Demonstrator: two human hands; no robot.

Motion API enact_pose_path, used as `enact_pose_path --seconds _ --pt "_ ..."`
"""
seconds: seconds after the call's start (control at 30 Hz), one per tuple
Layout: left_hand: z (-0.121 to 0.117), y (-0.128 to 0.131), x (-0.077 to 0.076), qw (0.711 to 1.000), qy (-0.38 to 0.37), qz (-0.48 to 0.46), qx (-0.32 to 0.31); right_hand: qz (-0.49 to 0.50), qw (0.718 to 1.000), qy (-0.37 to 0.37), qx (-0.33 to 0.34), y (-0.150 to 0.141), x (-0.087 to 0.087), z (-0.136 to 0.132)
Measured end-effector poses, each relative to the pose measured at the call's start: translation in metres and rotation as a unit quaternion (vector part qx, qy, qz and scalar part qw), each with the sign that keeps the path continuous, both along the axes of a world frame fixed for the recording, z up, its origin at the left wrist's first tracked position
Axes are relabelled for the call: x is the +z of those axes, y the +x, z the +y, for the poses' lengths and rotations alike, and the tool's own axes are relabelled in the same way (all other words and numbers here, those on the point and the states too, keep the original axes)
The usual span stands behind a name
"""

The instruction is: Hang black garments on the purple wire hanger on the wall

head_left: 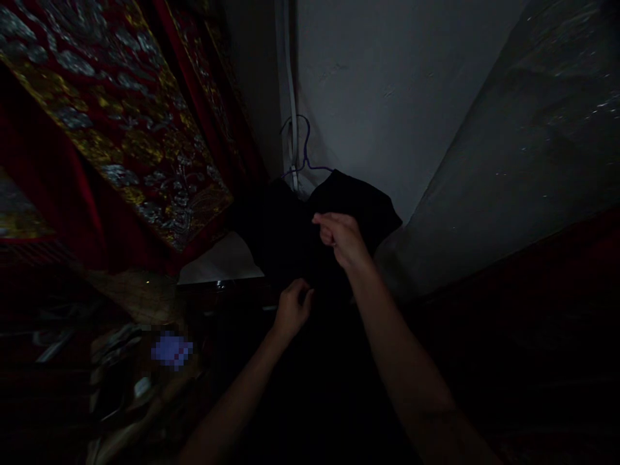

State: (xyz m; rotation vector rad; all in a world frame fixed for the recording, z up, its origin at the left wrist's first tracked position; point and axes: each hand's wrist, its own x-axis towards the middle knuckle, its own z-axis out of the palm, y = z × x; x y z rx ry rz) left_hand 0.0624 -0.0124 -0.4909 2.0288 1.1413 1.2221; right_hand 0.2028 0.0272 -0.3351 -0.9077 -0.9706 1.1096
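Observation:
A black garment [358,197] hangs on a thin purple clothes hanger [307,145] against the pale wall, and its lower part fades into darkness. My left hand [292,309] is low at the garment's front, thumb and forefinger pinched on the dark cloth. Higher and to the right, my right hand [341,237] is closed in front of the garment's chest, its fingertips pressed together. Anything between those fingertips is too small or dark to make out.
Red cloth with gold and silver embroidery [145,142] hangs at the left. A pale strip or cord [292,77] runs down the wall behind the hanger. Clear plastic sheeting [523,142] covers the right side. Blurred clutter, including a blue-violet item [172,350], lies at lower left.

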Motion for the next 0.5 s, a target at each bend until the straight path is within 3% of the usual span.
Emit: enact_pose_path --seconds 0.1,0.17,0.27,0.37,0.43,0.5 --pt "0.015 -0.011 0.007 0.990 -0.020 0.130 -0.052 -0.041 0.998 0.036 -0.005 0.001 0.043 0.017" --pt "0.026 -0.019 0.033 0.982 -0.004 0.172 -0.079 -0.057 0.996 0.060 -0.018 -0.002 0.056 0.016" --pt "0.044 -0.027 0.097 0.988 0.126 0.073 -0.053 -0.087 0.993 0.081 -0.026 -0.006 0.058 0.003" --pt "0.059 -0.026 0.158 0.969 0.245 0.017 -0.029 -0.126 0.988 0.087 -0.009 -0.006 0.053 -0.006" --pt "0.067 -0.020 0.184 0.953 0.299 0.047 -0.027 -0.147 0.984 0.102 -0.010 -0.004 0.048 -0.002" --pt "0.072 -0.014 0.199 0.939 0.334 0.079 -0.018 -0.177 0.977 0.116 -0.036 -0.003 0.038 0.009"
